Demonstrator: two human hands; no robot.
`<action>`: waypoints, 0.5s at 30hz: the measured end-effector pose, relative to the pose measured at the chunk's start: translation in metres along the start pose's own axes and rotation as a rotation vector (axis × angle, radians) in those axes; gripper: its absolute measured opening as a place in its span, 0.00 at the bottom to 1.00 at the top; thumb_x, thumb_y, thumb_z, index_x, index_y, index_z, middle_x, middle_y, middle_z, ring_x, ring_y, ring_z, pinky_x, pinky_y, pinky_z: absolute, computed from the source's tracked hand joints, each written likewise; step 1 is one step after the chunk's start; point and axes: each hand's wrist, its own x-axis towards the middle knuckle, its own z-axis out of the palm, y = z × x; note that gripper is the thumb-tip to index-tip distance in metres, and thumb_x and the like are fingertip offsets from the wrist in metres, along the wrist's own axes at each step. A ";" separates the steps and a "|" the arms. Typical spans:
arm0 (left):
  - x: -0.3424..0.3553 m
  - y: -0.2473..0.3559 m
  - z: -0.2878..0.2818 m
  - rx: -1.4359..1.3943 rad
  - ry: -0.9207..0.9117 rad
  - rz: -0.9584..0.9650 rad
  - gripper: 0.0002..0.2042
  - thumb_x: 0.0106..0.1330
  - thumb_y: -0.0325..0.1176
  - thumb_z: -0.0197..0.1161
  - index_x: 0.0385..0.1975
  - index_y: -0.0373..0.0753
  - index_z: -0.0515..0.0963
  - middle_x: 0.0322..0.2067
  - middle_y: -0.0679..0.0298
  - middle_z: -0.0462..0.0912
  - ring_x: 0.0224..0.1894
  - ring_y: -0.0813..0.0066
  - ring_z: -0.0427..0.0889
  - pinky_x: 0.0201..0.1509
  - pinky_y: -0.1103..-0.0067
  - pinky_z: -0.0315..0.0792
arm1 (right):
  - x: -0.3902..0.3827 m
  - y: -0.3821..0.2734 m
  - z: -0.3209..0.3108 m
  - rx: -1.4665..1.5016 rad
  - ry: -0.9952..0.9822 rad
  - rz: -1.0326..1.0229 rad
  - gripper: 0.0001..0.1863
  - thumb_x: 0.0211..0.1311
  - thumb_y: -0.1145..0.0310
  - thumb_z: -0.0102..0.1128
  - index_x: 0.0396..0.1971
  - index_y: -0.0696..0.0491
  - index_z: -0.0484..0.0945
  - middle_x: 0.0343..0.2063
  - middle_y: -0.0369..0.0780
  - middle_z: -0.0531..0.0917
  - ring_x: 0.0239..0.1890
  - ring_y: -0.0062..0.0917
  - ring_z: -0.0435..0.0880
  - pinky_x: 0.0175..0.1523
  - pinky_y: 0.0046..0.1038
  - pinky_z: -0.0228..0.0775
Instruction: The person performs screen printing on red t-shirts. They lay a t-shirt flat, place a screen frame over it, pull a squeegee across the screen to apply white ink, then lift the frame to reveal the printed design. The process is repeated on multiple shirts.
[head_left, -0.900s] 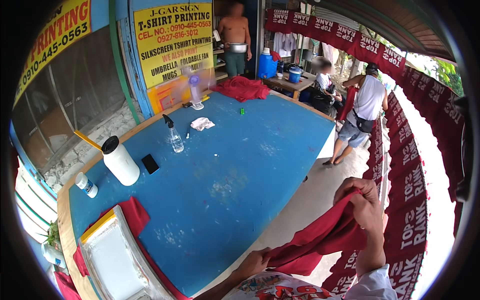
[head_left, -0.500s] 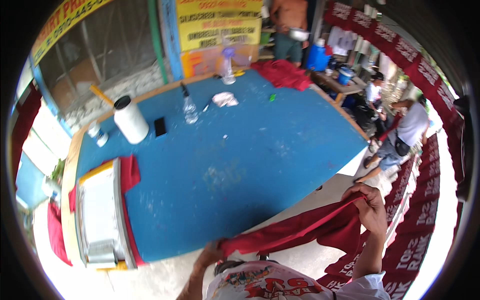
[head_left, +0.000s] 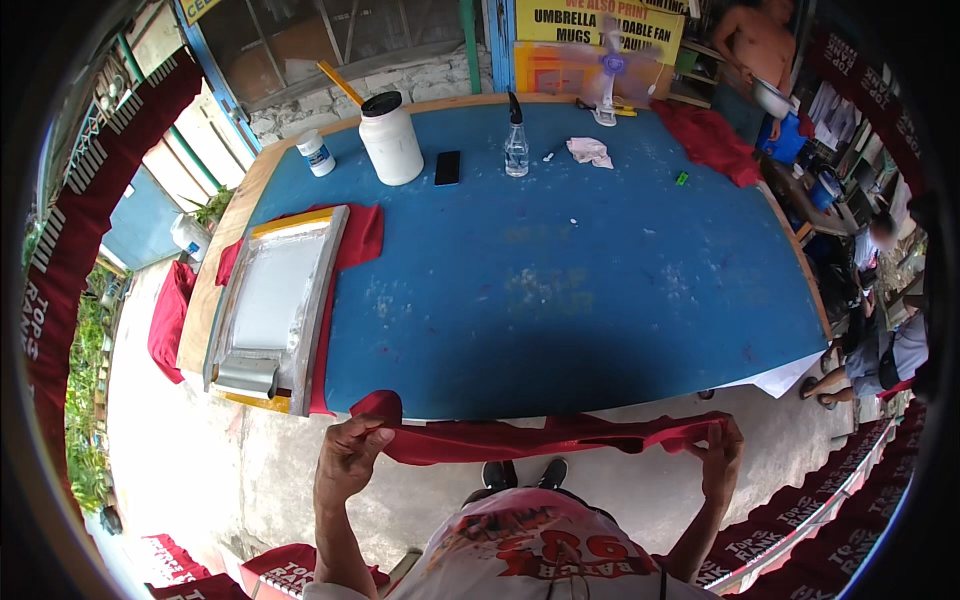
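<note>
Head view: left fisheye, worn on the head, facing down
Bench [head_left: 640,260]: ahead, seen from above
Shirt [head_left: 500,545]: nearest, lower edge

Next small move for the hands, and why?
I'd probably move the red cloth forward and lower it onto the blue tabletop: left hand and right hand hold it stretched by the near edge, and the framed printing screen lies off left.

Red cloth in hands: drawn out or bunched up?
Drawn out: the red cloth spans from the left hand to the right hand as a long, narrow strip. Whether it's folded, cannot tell.
</note>
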 end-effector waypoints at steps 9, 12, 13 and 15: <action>0.005 0.026 -0.068 0.179 0.592 0.443 0.12 0.83 0.37 0.65 0.40 0.35 0.81 0.33 0.68 0.82 0.32 0.85 0.71 0.38 0.83 0.65 | 0.011 -0.078 0.034 -0.294 0.382 -0.684 0.14 0.84 0.63 0.61 0.39 0.59 0.83 0.30 0.33 0.85 0.33 0.17 0.75 0.42 0.24 0.67; 0.045 0.050 -0.092 0.307 0.784 0.558 0.11 0.84 0.37 0.64 0.40 0.35 0.81 0.33 0.68 0.83 0.33 0.85 0.72 0.39 0.84 0.66 | 0.044 -0.139 0.041 -0.518 0.471 -0.874 0.13 0.82 0.64 0.64 0.39 0.60 0.83 0.29 0.35 0.84 0.34 0.18 0.75 0.43 0.24 0.68; 0.061 0.060 -0.099 0.313 0.791 0.626 0.11 0.84 0.37 0.63 0.40 0.35 0.81 0.33 0.68 0.84 0.33 0.84 0.72 0.39 0.84 0.66 | 0.061 -0.161 0.046 -0.619 0.517 -0.933 0.13 0.81 0.64 0.65 0.39 0.60 0.83 0.29 0.36 0.84 0.34 0.18 0.75 0.43 0.24 0.68; 0.096 0.084 -0.110 0.264 0.912 0.470 0.12 0.85 0.37 0.63 0.41 0.35 0.82 0.34 0.67 0.85 0.34 0.85 0.73 0.40 0.83 0.67 | 0.102 -0.197 0.069 -0.486 0.491 -1.008 0.13 0.80 0.65 0.67 0.38 0.60 0.84 0.29 0.35 0.84 0.34 0.18 0.75 0.43 0.24 0.69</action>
